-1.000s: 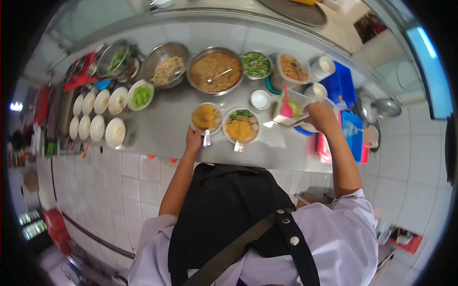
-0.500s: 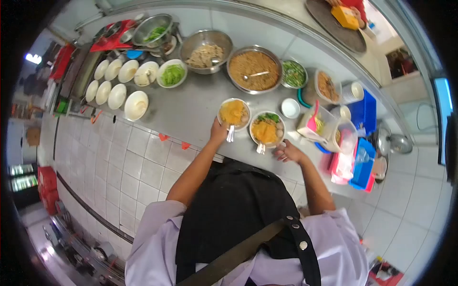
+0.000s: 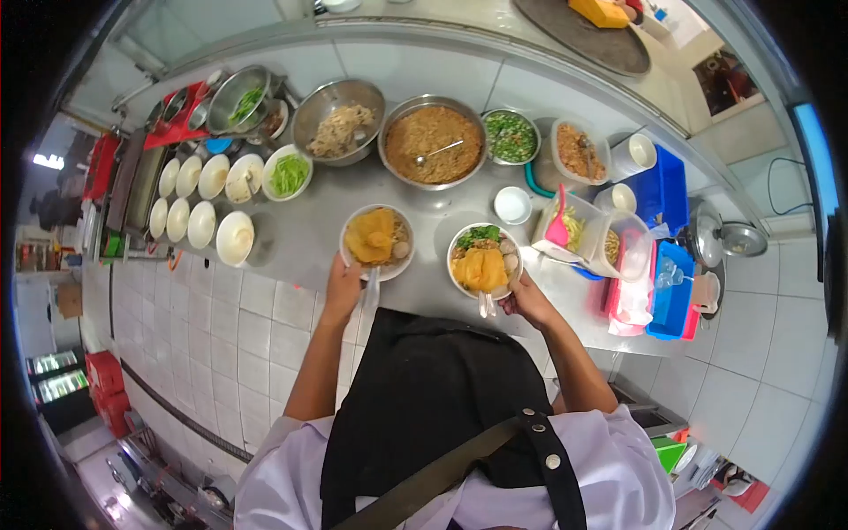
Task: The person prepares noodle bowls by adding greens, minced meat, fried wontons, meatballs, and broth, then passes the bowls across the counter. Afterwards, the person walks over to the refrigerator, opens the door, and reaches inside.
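My left hand (image 3: 343, 287) grips the near-left rim of a white noodle bowl (image 3: 403, 265) topped with yellow fried crackers and meatballs. A spoon handle (image 3: 374, 287) juts over its near edge. My right hand (image 3: 530, 300) is closed on the lower right side of a second noodle bowl (image 3: 454, 276), which carries similar crackers (image 3: 480, 268), chopped greens (image 3: 478, 235) and meatballs. Its spoon (image 3: 487, 305) points toward me. The fingers under both bowls are partly hidden. Between and beyond the bowls stands a small white cup (image 3: 512, 205).
Along the wall sit a basin of brown minced topping (image 3: 435, 137), a basin of shredded meat (image 3: 340, 132) and a bowl of chopped greens (image 3: 511, 137). Several white bowls (image 3: 235, 238) line the left. Plastic tubs (image 3: 565, 225) and a blue crate (image 3: 669, 190) crowd the right.
My right hand has taken hold of the right bowl. The two bowls are farther apart, the left one shifted left and toward me. The camera view has shifted too.
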The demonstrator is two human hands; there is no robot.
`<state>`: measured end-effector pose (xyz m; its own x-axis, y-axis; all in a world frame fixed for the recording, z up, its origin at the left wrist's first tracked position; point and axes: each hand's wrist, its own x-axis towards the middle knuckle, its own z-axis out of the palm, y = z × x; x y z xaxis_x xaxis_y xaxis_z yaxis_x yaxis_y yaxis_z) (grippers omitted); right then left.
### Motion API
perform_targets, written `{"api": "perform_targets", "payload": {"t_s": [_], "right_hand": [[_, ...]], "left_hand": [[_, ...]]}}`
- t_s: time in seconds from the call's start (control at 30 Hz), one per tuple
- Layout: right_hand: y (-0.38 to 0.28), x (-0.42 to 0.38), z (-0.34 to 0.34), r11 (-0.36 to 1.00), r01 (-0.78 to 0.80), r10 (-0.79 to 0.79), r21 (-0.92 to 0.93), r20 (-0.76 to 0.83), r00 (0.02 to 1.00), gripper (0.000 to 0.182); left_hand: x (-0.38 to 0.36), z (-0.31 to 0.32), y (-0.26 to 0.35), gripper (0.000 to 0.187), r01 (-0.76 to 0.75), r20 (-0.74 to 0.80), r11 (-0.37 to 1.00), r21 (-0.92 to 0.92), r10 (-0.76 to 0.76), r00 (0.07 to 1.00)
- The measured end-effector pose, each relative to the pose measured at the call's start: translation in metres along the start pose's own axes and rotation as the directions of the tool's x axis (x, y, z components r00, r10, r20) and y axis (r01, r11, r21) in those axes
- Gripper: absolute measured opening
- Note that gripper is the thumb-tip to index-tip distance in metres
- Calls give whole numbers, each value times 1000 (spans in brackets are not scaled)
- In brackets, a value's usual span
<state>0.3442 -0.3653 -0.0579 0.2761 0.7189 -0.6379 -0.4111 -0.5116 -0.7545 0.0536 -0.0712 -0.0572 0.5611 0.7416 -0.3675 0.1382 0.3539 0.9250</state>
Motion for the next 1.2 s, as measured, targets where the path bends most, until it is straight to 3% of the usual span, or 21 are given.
{"api": "perform_targets", "payload": {"t_s": [0.23, 0.33, 0.4, 0.43, 0.5, 0.57, 0.63, 0.77, 0.97, 1.07, 1.2], "right_hand": [[-124, -68, -22, 993, 108, -105, 49, -70, 992, 41], [-182, -83, -63, 985, 159, -152, 73, -93, 984, 35], [-225, -96, -87, 972, 229, -212, 48, -235, 949, 33], [-239, -96, -105, 963, 270, -253, 20, -294, 922, 33], [-265, -96, -144, 941, 337, -322, -28, -372, 870, 29], [-289, -93, -184, 932, 363, -344, -23, -375, 861, 25], [-310, -91, -212, 919, 394, -358, 14, -391, 848, 23], [-348, -62, -260, 897, 441, -397, 33, -377, 837, 20], [-406, 17, -301, 906, 420, -387, 47, -305, 870, 33], [-429, 45, -304, 914, 401, -364, 55, -323, 874, 36], [-443, 83, -317, 924, 371, -325, 87, -331, 886, 34]], "left_hand": [[30, 58, 146, 43, -92, 180, 995, -36, 97, 979], [67, 103, 194, 41, -96, 204, 991, 98, 74, 976], [95, 140, 221, 35, -208, 235, 964, 168, 166, 958], [106, 162, 234, 35, -226, 242, 960, 163, 183, 953], [128, 202, 259, 37, -200, 367, 974, -104, 224, 903], [156, 228, 280, 38, -204, 385, 978, -47, 206, 900], [176, 252, 299, 39, -174, 393, 984, 27, 150, 907], [208, 304, 326, 39, -199, 375, 980, -25, 194, 907], [298, 378, 342, 37, -265, 495, 959, 102, 182, 849], [318, 412, 344, 36, -256, 420, 963, 83, 200, 885], [327, 438, 352, 35, -117, 352, 990, -76, 137, 926]]}}
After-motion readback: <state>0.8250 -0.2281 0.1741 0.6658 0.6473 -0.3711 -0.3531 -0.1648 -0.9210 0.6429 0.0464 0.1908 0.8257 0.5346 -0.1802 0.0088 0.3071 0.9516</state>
